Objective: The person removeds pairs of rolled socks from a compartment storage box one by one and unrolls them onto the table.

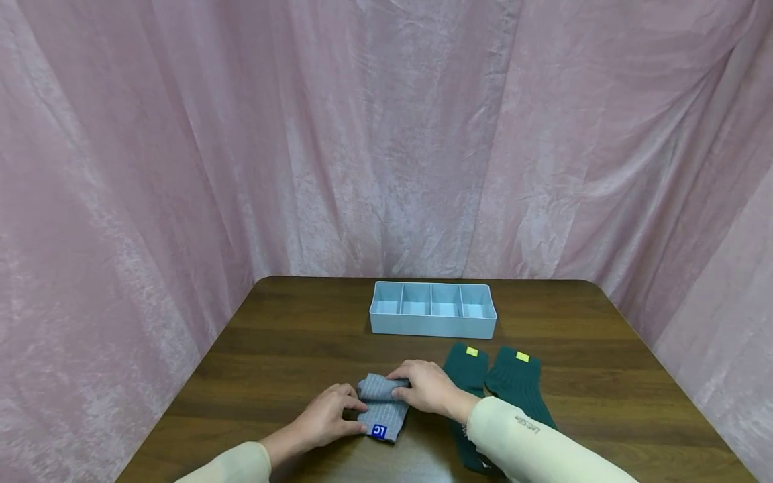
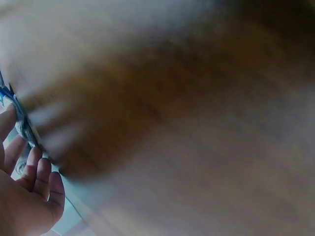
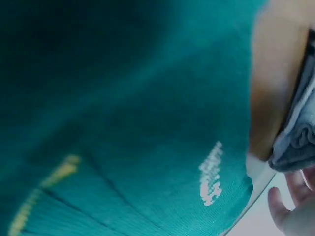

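Both hands (image 1: 322, 417) (image 1: 426, 387) pinch a grey sock (image 1: 386, 412) running lengthwise away, label (image 1: 379, 431) end nearest.

the brown table (image 1: 290, 355) bears a blue divided tray (image 1: 432, 327), green socks (image 1: 466, 371) and a grey sock bundle (image 1: 384, 410)

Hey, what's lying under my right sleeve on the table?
Two green socks run beneath your right sleeve. Their ends with yellow labels show beyond it, and part of one shows on the near side. Whatever lies directly under the sleeve is covered.
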Tool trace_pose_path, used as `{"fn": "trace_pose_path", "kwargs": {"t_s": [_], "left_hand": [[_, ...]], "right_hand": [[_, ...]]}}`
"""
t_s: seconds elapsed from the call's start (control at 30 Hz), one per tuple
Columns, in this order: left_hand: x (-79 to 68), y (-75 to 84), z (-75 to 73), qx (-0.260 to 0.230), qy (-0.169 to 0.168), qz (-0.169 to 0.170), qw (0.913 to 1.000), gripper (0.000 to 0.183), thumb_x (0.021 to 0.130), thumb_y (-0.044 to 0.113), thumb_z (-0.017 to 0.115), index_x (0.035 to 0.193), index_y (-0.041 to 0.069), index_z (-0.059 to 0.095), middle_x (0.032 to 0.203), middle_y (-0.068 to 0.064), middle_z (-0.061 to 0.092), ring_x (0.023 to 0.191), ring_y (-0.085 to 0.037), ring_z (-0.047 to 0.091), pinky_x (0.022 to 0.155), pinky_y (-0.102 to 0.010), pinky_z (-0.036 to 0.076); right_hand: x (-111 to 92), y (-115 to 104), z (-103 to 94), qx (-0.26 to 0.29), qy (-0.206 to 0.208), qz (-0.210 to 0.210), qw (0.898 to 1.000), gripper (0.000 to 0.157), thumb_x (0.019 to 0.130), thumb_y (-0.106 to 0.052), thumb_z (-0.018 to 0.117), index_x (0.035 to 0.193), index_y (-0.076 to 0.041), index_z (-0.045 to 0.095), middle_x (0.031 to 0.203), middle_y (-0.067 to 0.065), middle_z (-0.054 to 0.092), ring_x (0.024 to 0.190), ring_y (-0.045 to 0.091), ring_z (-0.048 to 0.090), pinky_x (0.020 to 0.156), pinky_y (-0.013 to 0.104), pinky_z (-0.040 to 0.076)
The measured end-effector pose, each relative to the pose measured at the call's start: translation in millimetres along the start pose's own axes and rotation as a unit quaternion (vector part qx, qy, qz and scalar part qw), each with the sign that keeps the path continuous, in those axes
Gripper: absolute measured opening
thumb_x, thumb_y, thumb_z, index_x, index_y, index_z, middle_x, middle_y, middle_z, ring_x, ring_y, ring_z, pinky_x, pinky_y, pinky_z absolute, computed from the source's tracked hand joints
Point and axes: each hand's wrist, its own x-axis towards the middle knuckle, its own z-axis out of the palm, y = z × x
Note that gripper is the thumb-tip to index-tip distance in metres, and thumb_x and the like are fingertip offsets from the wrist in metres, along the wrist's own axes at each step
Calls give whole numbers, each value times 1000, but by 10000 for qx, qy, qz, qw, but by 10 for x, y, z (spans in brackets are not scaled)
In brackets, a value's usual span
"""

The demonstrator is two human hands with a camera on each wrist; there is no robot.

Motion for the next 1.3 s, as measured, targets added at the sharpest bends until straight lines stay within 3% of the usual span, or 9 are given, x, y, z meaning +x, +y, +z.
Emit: {"fn": "trace_pose_path", "kwargs": {"t_s": [0.2, 0.37, 0.5, 0.67, 0.73, 0.83, 0.93, 1.13, 1.3], "left_hand": [[1, -9, -1, 9, 12, 70, 10000, 34, 82, 37, 81, 106, 14, 79, 97, 13, 57, 91, -5, 51, 76, -27, 46], [3, -15, 5, -20, 37, 172, 9998, 27, 86, 35, 78, 104, 15, 79, 97, 13, 57, 91, -5, 51, 76, -27, 46], [11, -14, 14, 35, 41, 127, 9999, 24, 86, 33, 78, 103, 16, 79, 97, 12, 58, 91, -5, 51, 77, -28, 46], [25, -11, 16, 179, -115, 44, 9998, 33, 85, 35, 79, 111, 14, 76, 99, 11, 57, 92, -6, 50, 77, -28, 46], [30, -17, 14, 190, -133, 52, 9997, 35, 85, 35, 79, 112, 13, 76, 99, 11, 58, 91, -6, 50, 76, -28, 46], [37, -27, 6, 197, -132, 68, 9997, 36, 85, 36, 79, 112, 13, 76, 99, 10, 57, 90, -6, 50, 75, -27, 45], [39, -25, -3, 200, -138, 74, 9997, 36, 85, 37, 79, 112, 13, 76, 100, 10, 58, 90, -6, 50, 74, -27, 45], [34, -17, -14, 135, -253, 119, 9995, 35, 84, 39, 79, 111, 16, 77, 99, 13, 57, 89, -4, 49, 73, -25, 44], [43, -14, -16, 158, -281, 174, 9993, 35, 84, 40, 79, 111, 17, 77, 99, 13, 56, 88, -4, 48, 73, -25, 44]], "right_hand": [[100, 44, -5, 904, -32, 562, 9943, 26, 97, -23, 64, 119, -12, 72, 117, 4, 69, 112, 24, 62, 94, 46, 48], [165, 72, 16, 1096, 78, 945, 9894, 26, 98, -21, 62, 119, -8, 70, 119, 9, 67, 112, 29, 60, 95, 50, 47], [185, 87, 26, 1028, 318, 974, 9894, 27, 98, -21, 62, 118, -5, 70, 117, 11, 68, 111, 31, 61, 93, 51, 47], [147, 84, 47, 676, 747, 655, 9927, 30, 99, -25, 62, 122, -8, 69, 121, 8, 65, 114, 28, 59, 96, 50, 45], [129, 74, 44, 279, 870, 240, 9955, 32, 98, -29, 64, 123, -10, 69, 124, 7, 63, 117, 26, 57, 98, 51, 43], [117, 59, 36, -511, 821, -498, 9941, 34, 94, -34, 70, 122, -17, 70, 125, 3, 62, 118, 22, 55, 100, 49, 41], [124, 58, 30, -972, 620, -883, 9894, 34, 91, -34, 73, 122, -21, 71, 121, -1, 64, 113, 18, 57, 98, 45, 43], [175, 125, 15, -489, 271, -120, 9984, 31, 96, -28, 66, 125, -17, 70, 117, 1, 69, 109, 21, 63, 93, 48, 47], [237, 195, 13, -33, 335, 281, 9990, 28, 97, -24, 64, 121, -9, 71, 115, 6, 71, 108, 26, 64, 90, 47, 50]]}}
